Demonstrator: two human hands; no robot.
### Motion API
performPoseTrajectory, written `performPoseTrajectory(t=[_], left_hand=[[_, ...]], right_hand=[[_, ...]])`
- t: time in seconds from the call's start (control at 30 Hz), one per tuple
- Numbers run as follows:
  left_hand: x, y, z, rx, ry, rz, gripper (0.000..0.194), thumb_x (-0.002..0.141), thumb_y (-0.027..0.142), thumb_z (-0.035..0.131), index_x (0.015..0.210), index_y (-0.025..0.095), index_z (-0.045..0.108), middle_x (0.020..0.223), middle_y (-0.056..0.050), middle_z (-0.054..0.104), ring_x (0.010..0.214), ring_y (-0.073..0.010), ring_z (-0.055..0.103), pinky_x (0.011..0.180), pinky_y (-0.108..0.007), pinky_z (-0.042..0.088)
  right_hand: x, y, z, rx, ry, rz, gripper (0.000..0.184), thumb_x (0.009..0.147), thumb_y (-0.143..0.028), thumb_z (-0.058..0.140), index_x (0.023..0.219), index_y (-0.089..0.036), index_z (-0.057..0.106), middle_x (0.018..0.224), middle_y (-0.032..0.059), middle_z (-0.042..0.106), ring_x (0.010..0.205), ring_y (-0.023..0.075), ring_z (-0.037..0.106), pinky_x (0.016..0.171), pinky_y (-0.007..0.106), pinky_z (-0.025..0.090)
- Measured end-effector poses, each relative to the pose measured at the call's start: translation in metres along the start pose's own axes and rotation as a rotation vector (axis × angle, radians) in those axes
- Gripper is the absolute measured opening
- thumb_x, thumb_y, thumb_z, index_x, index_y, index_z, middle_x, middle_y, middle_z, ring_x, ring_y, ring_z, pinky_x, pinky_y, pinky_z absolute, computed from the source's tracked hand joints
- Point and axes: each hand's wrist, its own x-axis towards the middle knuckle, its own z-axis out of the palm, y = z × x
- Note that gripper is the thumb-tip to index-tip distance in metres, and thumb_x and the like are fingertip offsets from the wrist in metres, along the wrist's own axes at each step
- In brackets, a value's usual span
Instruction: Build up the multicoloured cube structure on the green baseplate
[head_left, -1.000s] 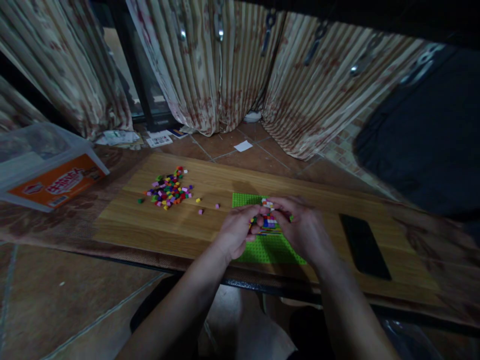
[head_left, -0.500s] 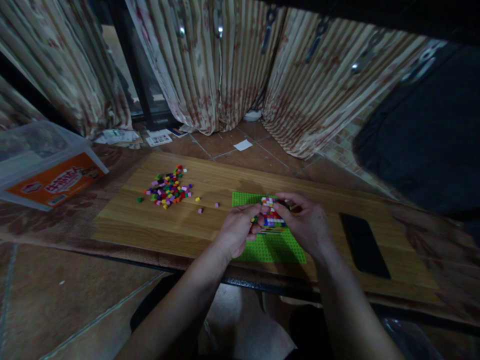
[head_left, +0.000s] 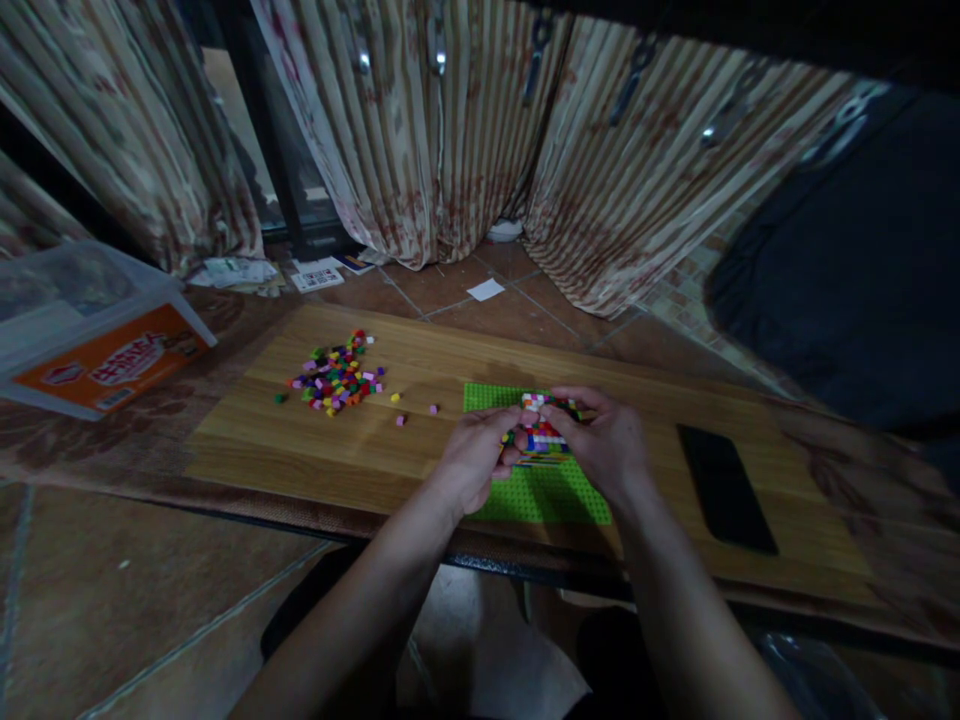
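As the bare left hand (head_left: 482,450), fingers curled, grasps a multicoloured plastic-brick block (head_left: 545,441), the bare right hand (head_left: 609,440) arches opposite, thumb against it, grip unclear.

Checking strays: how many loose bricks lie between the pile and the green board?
3: yellow brick beside the pile, pink brick just below, second pink brick toward the green board.

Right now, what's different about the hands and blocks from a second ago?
The right hand moved a little: its fingers shifted rightward, so more of the block build's top shows. I can't see anything picked up or let go. The left hand stayed at the build's left side. The loose blocks, green plate and phone stayed put.
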Motion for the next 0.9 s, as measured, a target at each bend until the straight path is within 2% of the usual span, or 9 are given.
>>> performPoseTrajectory(t=[0.2, 0.3, 0.37, 0.43, 0.53, 0.63, 0.73, 0.8, 0.9], left_hand=[[-0.001, 0.004, -0.002, -0.099, -0.013, -0.054, 0.015, 0.084, 0.019, 0.054, 0.081, 0.009, 0.065, 0.060, 0.001, 0.046, 0.040, -0.0011, 0.032, 0.034, -0.013, 0.011], [-0.001, 0.008, -0.005, -0.268, -0.022, -0.087, 0.021, 0.087, 0.020, 0.049, 0.082, 0.007, 0.066, 0.061, 0.000, 0.047, 0.041, -0.0016, 0.035, 0.032, -0.012, 0.015], [0.001, 0.010, -0.006, -0.407, -0.023, -0.072, 0.024, 0.088, 0.020, 0.048, 0.082, 0.006, 0.066, 0.062, -0.001, 0.049, 0.044, -0.0029, 0.041, 0.033, -0.011, 0.023], [0.003, 0.012, -0.008, -0.535, -0.021, -0.040, 0.026, 0.089, 0.022, 0.047, 0.082, 0.006, 0.066, 0.064, -0.004, 0.053, 0.050, -0.0048, 0.048, 0.038, -0.011, 0.034], [0.003, 0.014, -0.009, -0.643, -0.007, 0.015, 0.030, 0.090, 0.026, 0.045, 0.087, 0.007, 0.068, 0.072, -0.008, 0.062, 0.062, -0.0088, 0.058, 0.055, -0.016, 0.050], [-0.002, 0.019, -0.006, -0.658, 0.012, 0.086, 0.032, 0.091, 0.028, 0.045, 0.088, 0.008, 0.069, 0.077, -0.009, 0.065, 0.072, -0.0109, 0.062, 0.070, -0.020, 0.054], [-0.013, 0.019, 0.004, -0.573, 0.042, 0.209, 0.032, 0.092, 0.029, 0.044, 0.086, 0.011, 0.070, 0.080, -0.006, 0.066, 0.072, -0.0094, 0.062, 0.074, -0.020, 0.053], [-0.022, 0.015, 0.017, -0.381, 0.102, 0.352, 0.030, 0.091, 0.031, 0.046, 0.086, 0.015, 0.071, 0.082, -0.005, 0.067, 0.073, -0.0100, 0.062, 0.074, -0.022, 0.052], [-0.034, 0.003, 0.038, 0.124, 0.218, 0.605, 0.018, 0.086, 0.028, 0.057, 0.088, 0.020, 0.073, 0.087, -0.003, 0.070, 0.081, -0.0130, 0.063, 0.081, -0.025, 0.050]], right_hand=[[0.001, 0.000, 0.001, 0.039, -0.044, 0.032, 0.034, 0.072, -0.043, 0.069, 0.094, -0.018, 0.074, 0.090, 0.0087, 0.074, 0.074, 0.0216, 0.067, 0.069, 0.036, 0.050], [0.001, 0.000, -0.002, 0.079, 0.045, -0.023, 0.033, 0.073, -0.043, 0.070, 0.095, -0.019, 0.073, 0.097, 0.0087, 0.074, 0.087, 0.0234, 0.067, 0.081, 0.040, 0.050], [-0.001, -0.006, -0.007, 0.115, 0.166, -0.107, 0.028, 0.075, -0.041, 0.069, 0.092, -0.019, 0.073, 0.098, 0.0080, 0.073, 0.092, 0.0232, 0.066, 0.086, 0.041, 0.049], [-0.005, -0.016, -0.010, 0.180, 0.236, -0.176, 0.021, 0.079, -0.037, 0.067, 0.088, -0.020, 0.073, 0.093, 0.0067, 0.073, 0.088, 0.0214, 0.066, 0.084, 0.039, 0.050], [-0.015, -0.035, -0.007, 0.313, 0.175, -0.176, 0.016, 0.081, -0.034, 0.065, 0.086, -0.020, 0.073, 0.087, 0.0047, 0.073, 0.082, 0.0190, 0.066, 0.079, 0.035, 0.052], [-0.030, -0.053, 0.010, 0.569, 0.166, -0.011, 0.021, 0.082, -0.035, 0.065, 0.096, -0.022, 0.071, 0.100, 0.0051, 0.073, 0.092, 0.0191, 0.066, 0.087, 0.037, 0.051], [-0.045, -0.070, 0.029, 0.977, 0.143, 0.208, 0.027, 0.083, -0.041, 0.064, 0.105, -0.025, 0.068, 0.117, 0.0030, 0.068, 0.112, 0.0184, 0.061, 0.102, 0.038, 0.044], [-0.053, -0.079, 0.036, 1.285, 0.040, 0.382, 0.027, 0.085, -0.045, 0.060, 0.101, -0.025, 0.068, 0.111, 0.0021, 0.070, 0.109, 0.0175, 0.062, 0.101, 0.038, 0.046], [-0.059, -0.083, 0.034, 1.547, -0.011, 0.539, 0.024, 0.087, -0.044, 0.056, 0.088, -0.024, 0.069, 0.089, 0.0000, 0.072, 0.097, 0.0167, 0.066, 0.093, 0.035, 0.052]])
